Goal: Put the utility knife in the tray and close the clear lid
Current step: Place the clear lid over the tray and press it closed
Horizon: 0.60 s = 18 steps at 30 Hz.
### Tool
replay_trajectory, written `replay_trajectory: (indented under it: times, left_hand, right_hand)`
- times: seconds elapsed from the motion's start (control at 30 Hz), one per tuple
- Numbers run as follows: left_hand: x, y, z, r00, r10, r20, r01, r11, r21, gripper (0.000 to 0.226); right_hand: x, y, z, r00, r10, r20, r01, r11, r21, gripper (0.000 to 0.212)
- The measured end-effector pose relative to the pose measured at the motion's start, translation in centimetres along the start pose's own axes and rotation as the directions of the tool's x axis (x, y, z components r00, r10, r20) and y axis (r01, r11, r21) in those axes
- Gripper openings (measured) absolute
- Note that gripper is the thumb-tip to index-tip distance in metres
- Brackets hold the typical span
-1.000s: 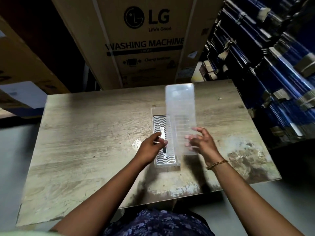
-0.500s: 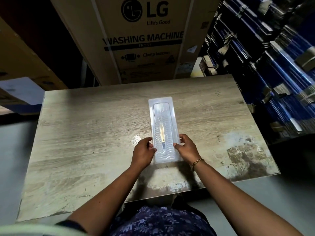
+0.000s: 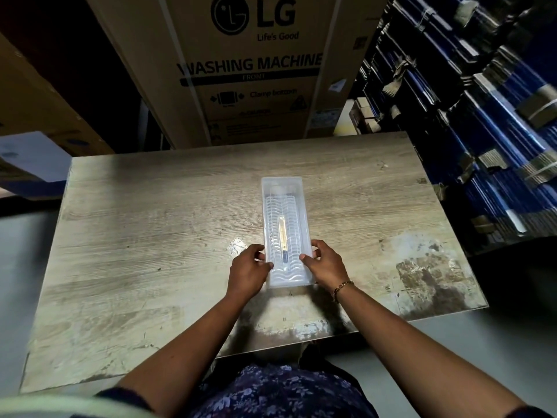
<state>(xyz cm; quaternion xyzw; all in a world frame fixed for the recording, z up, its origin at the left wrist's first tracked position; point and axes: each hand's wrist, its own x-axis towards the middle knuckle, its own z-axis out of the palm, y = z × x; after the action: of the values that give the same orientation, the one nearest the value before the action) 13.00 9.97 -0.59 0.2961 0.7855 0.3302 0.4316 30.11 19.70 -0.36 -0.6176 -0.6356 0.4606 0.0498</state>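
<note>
Now both hands press the clear lid (image 3: 283, 188) down on the tray (image 3: 290, 283): left hand (image 3: 248, 271) and right hand (image 3: 327, 265) grip its near end, fingers (image 3: 306, 258) curled over opposite long edges. Even downward pressure from both sides (probably worked along toward the far end) should seat it. Between the fingers, the utility knife (image 3: 283, 236) lies inside, long axis running away across the bench (image 3: 150, 236).

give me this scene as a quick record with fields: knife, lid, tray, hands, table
knife: utility knife lies lengthwise inside the tray, seen through the lid
lid: clear lid down over the tray
tray: tray near the table's middle, long side pointing away from the person
hands: left hand and right hand touch the tray's near sides
table: worn wooden table
</note>
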Motion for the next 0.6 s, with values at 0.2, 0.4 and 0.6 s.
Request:
replay_trajectory:
  times: [0.2,0.4,0.6]
  left_hand:
    - [0.1,-0.3,0.1,1.0,-0.013,0.003,0.013,1.0,0.025,0.046]
    - [1.6,2.0,-2.2,0.955,0.19,0.226,-0.276,0.844,0.46,0.103]
    - [4.0,3.0,-3.3,0.903,0.075,0.424,-0.401,0.504,0.765,0.128]
  right_hand:
    - [0.2,-0.2,-0.3,1.0,-0.015,0.007,0.015,1.0,-0.011,0.047]
    - [2.6,-1.6,-3.4,0.946,-0.234,0.226,0.308,0.868,-0.389,0.102]
    - [4.3,-4.0,-5.3,0.862,-0.163,0.479,0.493,0.489,-0.72,0.125]
